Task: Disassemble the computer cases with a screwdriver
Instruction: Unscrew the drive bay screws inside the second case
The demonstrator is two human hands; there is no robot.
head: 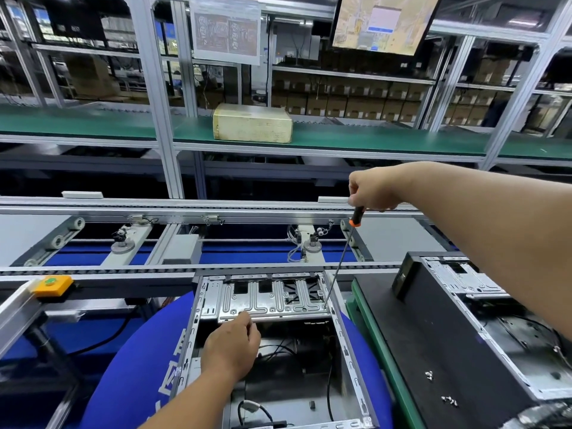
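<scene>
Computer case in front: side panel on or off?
Off. The computer case is open on top; its metal bracket and inner cables are exposed.

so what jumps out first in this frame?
The right hand, raised at centre right, grips a long screwdriver whose tip meets the right edge of the metal bracket in the open case at bottom centre. The left hand rests at the bracket's near edge. Loose screws lie on the black case at right.

Even bright light, blurred curved edges
</scene>
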